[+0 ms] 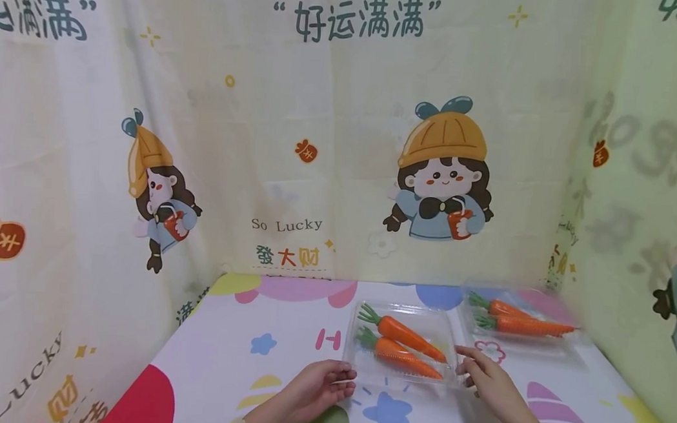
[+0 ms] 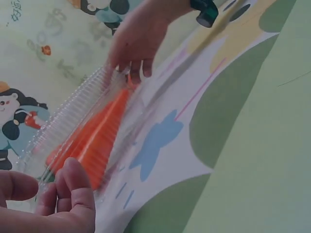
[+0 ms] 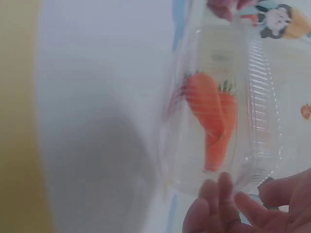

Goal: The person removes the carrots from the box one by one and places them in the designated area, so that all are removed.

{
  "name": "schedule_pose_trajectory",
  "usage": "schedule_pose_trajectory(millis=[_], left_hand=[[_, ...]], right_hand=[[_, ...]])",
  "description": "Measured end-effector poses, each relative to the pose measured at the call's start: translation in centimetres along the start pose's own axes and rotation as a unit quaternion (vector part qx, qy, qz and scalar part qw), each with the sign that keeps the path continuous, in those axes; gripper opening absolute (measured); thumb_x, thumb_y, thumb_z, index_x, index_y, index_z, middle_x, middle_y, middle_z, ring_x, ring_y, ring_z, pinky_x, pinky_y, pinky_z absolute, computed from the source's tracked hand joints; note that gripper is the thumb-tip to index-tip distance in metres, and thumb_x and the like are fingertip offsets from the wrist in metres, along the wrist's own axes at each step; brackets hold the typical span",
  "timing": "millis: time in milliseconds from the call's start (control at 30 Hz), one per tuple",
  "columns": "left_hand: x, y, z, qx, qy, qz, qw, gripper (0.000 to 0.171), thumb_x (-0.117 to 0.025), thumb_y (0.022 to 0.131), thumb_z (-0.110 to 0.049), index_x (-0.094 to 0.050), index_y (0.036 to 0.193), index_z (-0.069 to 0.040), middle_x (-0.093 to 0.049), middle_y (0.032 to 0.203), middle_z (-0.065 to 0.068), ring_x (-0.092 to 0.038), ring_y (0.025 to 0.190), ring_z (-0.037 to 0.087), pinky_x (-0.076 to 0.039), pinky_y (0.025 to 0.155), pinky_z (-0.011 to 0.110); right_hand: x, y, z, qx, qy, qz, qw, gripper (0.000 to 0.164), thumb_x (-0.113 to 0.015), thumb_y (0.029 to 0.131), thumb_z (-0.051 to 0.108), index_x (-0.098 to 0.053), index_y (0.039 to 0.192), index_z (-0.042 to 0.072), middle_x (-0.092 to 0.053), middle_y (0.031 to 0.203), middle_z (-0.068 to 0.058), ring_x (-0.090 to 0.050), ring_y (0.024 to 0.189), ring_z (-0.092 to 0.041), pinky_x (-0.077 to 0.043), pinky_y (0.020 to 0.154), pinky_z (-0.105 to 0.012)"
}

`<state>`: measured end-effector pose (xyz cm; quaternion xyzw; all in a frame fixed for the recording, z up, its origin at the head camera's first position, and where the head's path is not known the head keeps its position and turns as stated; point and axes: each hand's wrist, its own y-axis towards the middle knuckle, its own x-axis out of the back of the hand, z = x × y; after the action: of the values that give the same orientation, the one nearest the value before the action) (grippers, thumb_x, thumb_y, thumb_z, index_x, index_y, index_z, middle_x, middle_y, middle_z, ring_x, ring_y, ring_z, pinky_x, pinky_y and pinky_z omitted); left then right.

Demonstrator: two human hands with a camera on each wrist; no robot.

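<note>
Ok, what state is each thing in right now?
Near container: held from both sides; lid closure unclear.
Near carrots: two, lying inside.
Left hand: holding that container's left corner.
Right hand: holding its right side.
Far container: resting on table.
Far carrots: two, lying inside.

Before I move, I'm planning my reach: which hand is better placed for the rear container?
Probably the right hand, nearer the rear container; the left hand is at the left of the front container.
</note>
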<state>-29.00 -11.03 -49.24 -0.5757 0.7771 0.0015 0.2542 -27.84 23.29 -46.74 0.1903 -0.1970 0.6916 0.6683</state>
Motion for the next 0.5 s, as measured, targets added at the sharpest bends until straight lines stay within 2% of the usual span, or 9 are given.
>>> schedule_pose_trajectory(millis=[67,167,367,500], left_hand=[[0.2,-0.5,-0.1,0.01,-0.003,0.006,0.9999,0.032,-0.051,0.104,-0.015,-0.06,0.123,0.009,-0.067,0.113,0.017,-0.063,0.097,0.024,-0.057,0.09,0.03],[0.5,-0.9,-0.1,0.02,0.009,0.024,0.9995,0.034,-0.052,0.104,-0.015,-0.06,0.126,0.01,-0.068,0.114,0.017,-0.064,0.098,0.023,-0.057,0.09,0.03],[1.3,-1.0,0.2,0.033,0.066,0.086,0.9935,0.025,-0.057,0.104,-0.018,-0.063,0.119,0.001,-0.07,0.11,0.011,-0.067,0.092,0.018,-0.057,0.088,0.029],[1.8,-1.2,0.5,0.034,0.077,0.109,0.9905,0.024,-0.057,0.106,-0.021,-0.063,0.119,-0.001,-0.071,0.111,0.009,-0.068,0.092,0.016,-0.058,0.088,0.028]], right_hand=[[0.1,-0.5,-0.4,-0.022,0.06,0.015,0.998,0.045,-0.048,0.108,0.018,-0.046,0.149,-0.002,-0.064,0.102,-0.007,-0.061,0.084,-0.019,-0.05,0.067,-0.03],[0.3,-1.2,-1.0,-0.046,0.11,0.027,0.993,0.049,-0.051,0.107,0.017,-0.04,0.151,-0.002,-0.063,0.104,-0.006,-0.06,0.083,-0.018,-0.053,0.069,-0.031],[0.1,-2.2,-1.9,-0.096,0.18,0.023,0.979,0.057,-0.053,0.107,0.019,-0.027,0.154,-0.001,-0.064,0.103,-0.007,-0.065,0.08,-0.02,-0.059,0.069,-0.036],[-0.2,-2.7,-2.4,-0.13,0.195,0.037,0.971,0.058,-0.054,0.107,0.024,-0.026,0.152,-0.002,-0.064,0.098,-0.006,-0.066,0.074,-0.021,-0.061,0.067,-0.037]])
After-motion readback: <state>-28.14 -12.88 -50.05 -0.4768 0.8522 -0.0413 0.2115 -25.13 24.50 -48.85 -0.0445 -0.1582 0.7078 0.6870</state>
